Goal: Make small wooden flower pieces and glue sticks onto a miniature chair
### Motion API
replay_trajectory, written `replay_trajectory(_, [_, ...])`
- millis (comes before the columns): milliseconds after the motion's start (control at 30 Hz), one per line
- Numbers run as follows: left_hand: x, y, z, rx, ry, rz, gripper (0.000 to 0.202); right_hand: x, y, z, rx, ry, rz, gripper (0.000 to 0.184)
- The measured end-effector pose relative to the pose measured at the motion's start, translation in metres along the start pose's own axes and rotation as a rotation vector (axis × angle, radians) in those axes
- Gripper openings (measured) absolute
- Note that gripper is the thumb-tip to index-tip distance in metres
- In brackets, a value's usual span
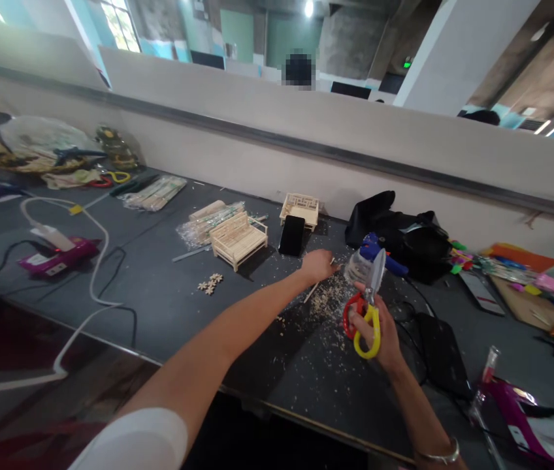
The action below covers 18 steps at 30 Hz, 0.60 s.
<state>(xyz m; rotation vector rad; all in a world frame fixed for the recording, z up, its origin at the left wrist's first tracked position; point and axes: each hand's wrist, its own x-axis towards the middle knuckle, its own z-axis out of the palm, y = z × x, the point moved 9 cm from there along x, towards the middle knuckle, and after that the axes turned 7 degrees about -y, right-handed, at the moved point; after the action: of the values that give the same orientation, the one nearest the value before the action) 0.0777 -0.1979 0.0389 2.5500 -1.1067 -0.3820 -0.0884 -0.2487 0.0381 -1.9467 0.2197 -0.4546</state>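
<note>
My left hand (319,266) reaches out over the dark table (159,287), fingers pinched on a thin wooden stick (312,292) lying among wood shavings (328,301). My right hand (377,329) is raised above the table, fingers through the red and yellow handles of a pair of scissors (368,297) whose blades point up. A small wooden bench model (238,239) stands to the left of my left hand, with a black phone (291,235) leaning beside it.
A second wooden model (300,209) sits against the back wall. A black bag (394,232) and a blue glue gun (379,254) lie to the right. A pink power strip (56,258) with white cable is at left. Packets of sticks (208,222), coloured craft supplies (526,281).
</note>
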Motion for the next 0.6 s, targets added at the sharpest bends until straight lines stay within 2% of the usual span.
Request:
replay_trajectory(133, [0.019,0.004,0.014,0.037,-0.027,-0.047,0.026,0.001,0.001,0.004,-0.033,-0.032,-0.004,0.048])
replay_trajectory(267, [0.026,0.002,0.017,0.066,-0.046,-0.059,0.023,0.001,0.006,0.005,-0.073,-0.022,-0.032,0.051])
replay_trajectory(467, [0.01,-0.004,0.002,0.119,-0.018,0.09,0.022,0.002,0.012,0.0,-0.314,0.018,-0.082,0.044])
replay_trajectory(533, [0.003,-0.011,-0.004,0.149,0.004,0.128,0.02,0.003,0.015,0.004,-0.445,-0.03,-0.029,0.042])
replay_trajectory(600, [-0.003,-0.019,-0.009,0.17,0.021,0.157,0.019,0.003,0.022,0.008,-0.618,-0.11,0.094,0.042])
